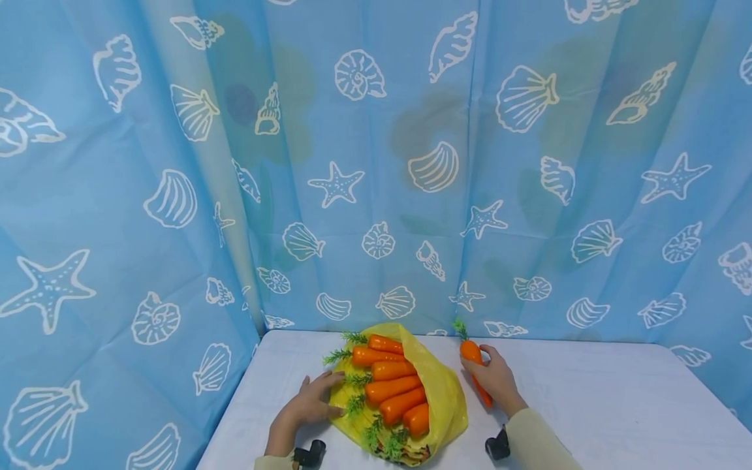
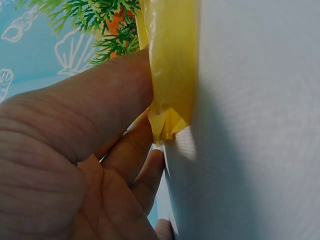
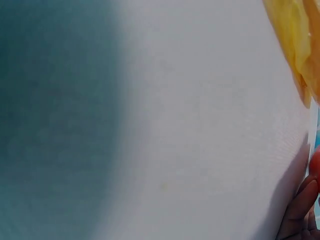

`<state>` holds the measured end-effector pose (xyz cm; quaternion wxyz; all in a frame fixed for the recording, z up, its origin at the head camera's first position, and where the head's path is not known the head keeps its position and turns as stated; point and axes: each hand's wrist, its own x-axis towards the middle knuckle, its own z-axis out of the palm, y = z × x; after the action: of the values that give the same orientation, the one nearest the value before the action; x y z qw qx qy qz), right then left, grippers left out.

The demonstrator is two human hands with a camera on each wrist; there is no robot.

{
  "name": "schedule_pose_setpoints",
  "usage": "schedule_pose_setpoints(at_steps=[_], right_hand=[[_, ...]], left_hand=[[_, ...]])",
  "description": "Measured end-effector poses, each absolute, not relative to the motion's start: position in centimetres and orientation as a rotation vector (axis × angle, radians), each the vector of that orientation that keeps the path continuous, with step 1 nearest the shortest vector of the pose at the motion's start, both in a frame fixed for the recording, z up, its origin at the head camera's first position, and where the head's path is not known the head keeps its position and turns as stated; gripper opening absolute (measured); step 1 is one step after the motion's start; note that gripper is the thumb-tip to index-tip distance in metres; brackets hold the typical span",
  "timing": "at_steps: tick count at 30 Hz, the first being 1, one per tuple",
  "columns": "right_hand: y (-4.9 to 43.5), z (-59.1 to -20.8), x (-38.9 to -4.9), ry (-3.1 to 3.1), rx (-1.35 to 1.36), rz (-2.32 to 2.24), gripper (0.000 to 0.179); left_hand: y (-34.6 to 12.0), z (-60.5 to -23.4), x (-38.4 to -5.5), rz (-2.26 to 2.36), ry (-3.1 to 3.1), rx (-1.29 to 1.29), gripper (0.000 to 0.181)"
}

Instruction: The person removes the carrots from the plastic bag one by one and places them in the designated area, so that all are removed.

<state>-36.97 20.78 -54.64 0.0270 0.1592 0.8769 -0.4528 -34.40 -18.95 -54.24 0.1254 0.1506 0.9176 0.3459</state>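
Observation:
A yellow plastic bag [image 1: 452, 399] lies on the table with its mouth toward the left, and several orange toy carrots [image 1: 390, 390] with green leafy tops rest in it. My left hand [image 1: 313, 398] holds the bag's left edge; in the left wrist view the thumb [image 2: 110, 92] passes behind the yellow plastic. To the right of the bag, my right hand [image 1: 495, 375] grips a single carrot [image 1: 470, 352] round its body, leaves pointing away. The right wrist view catches only part of that hand [image 3: 302, 212] at its lower right corner.
A white cloth covers the table [image 1: 593, 391]. Behind it and along the left hangs a blue curtain [image 1: 376, 196] printed with white shells and starfish. Black wrist cameras sit at both cuffs.

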Motion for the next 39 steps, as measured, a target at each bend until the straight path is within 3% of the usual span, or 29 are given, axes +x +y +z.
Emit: schedule_pose_setpoints(at_steps=[39], right_hand=[[21.4, -54.8, -37.1, 2.653, 0.466, -1.414, 0.082]], left_hand=[[-19.0, -53.6, -34.3, 0.996, 2.671, 0.462, 0.066]])
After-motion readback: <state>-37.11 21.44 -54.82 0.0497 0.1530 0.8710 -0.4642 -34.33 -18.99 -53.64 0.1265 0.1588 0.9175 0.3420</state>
